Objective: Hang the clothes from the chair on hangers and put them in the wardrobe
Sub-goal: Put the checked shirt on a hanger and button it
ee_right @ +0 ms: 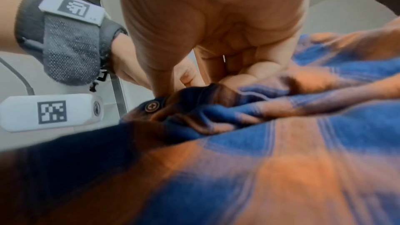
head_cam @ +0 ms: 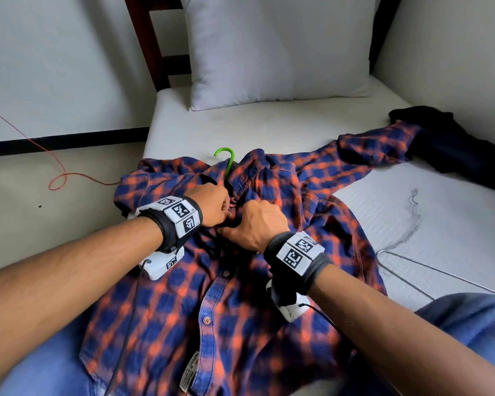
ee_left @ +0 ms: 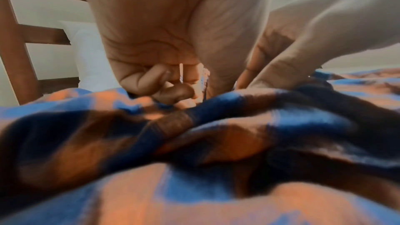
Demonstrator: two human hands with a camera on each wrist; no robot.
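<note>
Both hands pinch shirt (head_cam: 240, 281) front just below collar: left hand (head_cam: 210, 205), right hand (head_cam: 259, 225), touching. Shirt flat on bed (head_cam: 429, 224), hanger (head_cam: 226, 160) hook poking out beyond collar, directly ahead of fingers. Likely buttoning.

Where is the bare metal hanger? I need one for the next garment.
In the head view, the metal hanger lies on the mattress at the lower right, beside the plaid shirt.

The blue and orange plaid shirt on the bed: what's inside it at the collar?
A green plastic hanger: only its hook pokes from the blue and orange plaid shirt. Its shoulders are covered by cloth. The left hand and right hand pinch the shirt's front.
</note>
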